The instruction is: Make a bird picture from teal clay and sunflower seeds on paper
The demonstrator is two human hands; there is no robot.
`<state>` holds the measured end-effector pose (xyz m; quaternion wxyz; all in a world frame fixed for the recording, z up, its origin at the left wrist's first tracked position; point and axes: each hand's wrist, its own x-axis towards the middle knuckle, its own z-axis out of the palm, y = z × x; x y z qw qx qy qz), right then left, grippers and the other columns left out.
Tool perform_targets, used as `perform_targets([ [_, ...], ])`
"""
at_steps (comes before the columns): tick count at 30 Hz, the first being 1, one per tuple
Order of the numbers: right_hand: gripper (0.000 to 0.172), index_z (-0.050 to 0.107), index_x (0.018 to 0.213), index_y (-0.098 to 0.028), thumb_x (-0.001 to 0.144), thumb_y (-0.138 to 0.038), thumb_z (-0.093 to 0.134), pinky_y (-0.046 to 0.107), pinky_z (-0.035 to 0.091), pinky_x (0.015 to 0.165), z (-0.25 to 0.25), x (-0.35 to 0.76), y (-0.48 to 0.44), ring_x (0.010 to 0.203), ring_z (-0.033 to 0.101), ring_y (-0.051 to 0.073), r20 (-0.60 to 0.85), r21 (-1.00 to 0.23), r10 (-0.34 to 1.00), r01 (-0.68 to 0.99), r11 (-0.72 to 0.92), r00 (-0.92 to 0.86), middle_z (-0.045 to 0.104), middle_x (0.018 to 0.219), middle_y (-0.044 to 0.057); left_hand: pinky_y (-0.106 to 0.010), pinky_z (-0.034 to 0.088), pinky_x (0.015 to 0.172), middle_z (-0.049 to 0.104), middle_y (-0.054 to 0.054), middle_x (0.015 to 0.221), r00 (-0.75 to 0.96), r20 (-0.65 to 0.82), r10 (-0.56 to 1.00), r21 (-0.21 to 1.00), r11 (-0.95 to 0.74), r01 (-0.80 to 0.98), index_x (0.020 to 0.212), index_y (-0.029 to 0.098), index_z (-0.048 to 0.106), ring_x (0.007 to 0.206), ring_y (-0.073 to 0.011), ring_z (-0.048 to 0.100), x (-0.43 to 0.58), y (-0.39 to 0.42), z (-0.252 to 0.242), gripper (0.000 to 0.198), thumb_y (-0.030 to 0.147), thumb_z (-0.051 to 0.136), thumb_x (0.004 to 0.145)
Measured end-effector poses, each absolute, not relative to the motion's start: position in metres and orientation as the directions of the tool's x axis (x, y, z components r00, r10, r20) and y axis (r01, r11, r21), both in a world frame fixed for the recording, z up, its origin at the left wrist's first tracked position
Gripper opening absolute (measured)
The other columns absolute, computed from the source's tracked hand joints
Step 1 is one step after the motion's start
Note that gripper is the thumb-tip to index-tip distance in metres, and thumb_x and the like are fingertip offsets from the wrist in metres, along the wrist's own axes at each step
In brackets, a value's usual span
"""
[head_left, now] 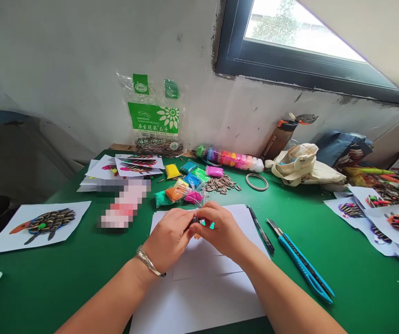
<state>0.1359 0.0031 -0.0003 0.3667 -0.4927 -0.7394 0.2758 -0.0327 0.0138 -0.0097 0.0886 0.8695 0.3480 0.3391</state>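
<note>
My left hand, with a silver bracelet at the wrist, and my right hand meet above white paper sheets on the green table. Both pinch a small dark piece between their fingertips; I cannot make out what it is. A bit of teal shows between my right fingers. Just beyond my hands lie small bags of coloured clay and a pile of striped sunflower seeds.
A blue utility knife and a black pen lie right of the paper. Seed pictures on paper sit at left, back and right. A seed bag, a clay tube, a tape ring, a cloth bag and a bottle line the wall.
</note>
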Motion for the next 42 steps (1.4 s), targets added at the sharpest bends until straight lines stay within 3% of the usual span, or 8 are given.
perform_targets([
  [4,0.007,0.065,0.077,-0.021,0.076,-0.014,0.064,0.023,0.040,0.059,0.003,0.136,0.004,0.066,0.049,0.011,0.220,-0.756,0.941,0.564,0.331,-0.258,0.051,0.075,-0.002,-0.034,0.052,0.082,0.069,-0.008,0.096,0.510,0.540,0.669,0.408,-0.739,0.537,0.103,0.016,0.063,0.091,-0.0205,0.063,-0.031,0.014,-0.012,0.022,0.019,0.047,0.089],
  [11,0.012,0.058,0.071,-0.019,0.081,-0.013,0.057,0.022,0.038,0.058,0.001,0.132,0.004,0.068,0.049,0.012,0.258,-0.720,0.933,0.595,0.358,-0.250,0.050,0.073,-0.002,-0.031,0.052,0.082,0.070,-0.006,0.096,0.486,0.588,0.647,0.376,-0.750,0.544,0.103,0.018,0.064,0.089,-0.0194,0.064,-0.031,0.017,-0.013,0.021,0.018,0.049,0.088],
  [14,0.006,0.062,0.081,-0.020,0.084,-0.016,0.058,0.023,0.040,0.060,-0.001,0.131,0.004,0.070,0.050,0.011,0.263,-0.731,0.936,0.585,0.351,-0.233,0.052,0.079,0.000,-0.032,0.052,0.081,0.070,-0.007,0.096,0.465,0.599,0.652,0.367,-0.740,0.564,0.104,0.016,0.064,0.090,-0.0196,0.064,-0.034,0.020,-0.014,0.021,0.020,0.051,0.088],
  [18,0.013,0.063,0.097,-0.024,0.087,-0.019,0.056,0.023,0.041,0.065,-0.002,0.132,0.005,0.074,0.052,0.012,0.284,-0.726,0.921,0.566,0.389,-0.268,0.054,0.083,0.000,-0.033,0.053,0.080,0.070,-0.009,0.096,0.419,0.638,0.646,0.336,-0.723,0.604,0.104,0.014,0.064,0.090,-0.0207,0.064,-0.037,0.023,-0.015,0.022,0.020,0.052,0.087],
  [24,0.010,0.054,0.083,-0.020,0.089,-0.015,0.048,0.022,0.038,0.060,-0.001,0.130,0.003,0.070,0.050,0.012,0.202,-0.715,0.943,0.618,0.327,-0.265,0.052,0.079,0.000,-0.033,0.054,0.080,0.071,-0.009,0.094,0.441,0.634,0.635,0.313,-0.733,0.604,0.101,0.012,0.066,0.088,-0.0205,0.065,-0.035,0.023,-0.016,0.022,0.019,0.051,0.087],
  [32,0.018,0.042,0.073,-0.020,0.091,-0.018,0.043,0.021,0.029,0.055,0.001,0.128,0.003,0.060,0.045,0.010,0.149,-0.650,0.953,0.700,0.295,-0.264,0.049,0.069,-0.003,-0.034,0.054,0.082,0.071,-0.009,0.096,0.437,0.624,0.648,0.315,-0.720,0.618,0.103,0.013,0.066,0.090,-0.0209,0.065,-0.036,0.024,-0.021,0.023,0.021,0.051,0.087],
  [42,0.013,0.056,0.076,-0.022,0.087,-0.019,0.051,0.020,0.030,0.057,0.001,0.134,0.005,0.064,0.048,0.010,0.215,-0.724,0.947,0.612,0.319,-0.239,0.055,0.068,-0.004,-0.032,0.053,0.082,0.071,-0.008,0.095,0.435,0.591,0.680,0.354,-0.703,0.617,0.103,0.014,0.065,0.089,-0.0198,0.064,-0.035,0.023,-0.017,0.022,0.021,0.051,0.087],
])
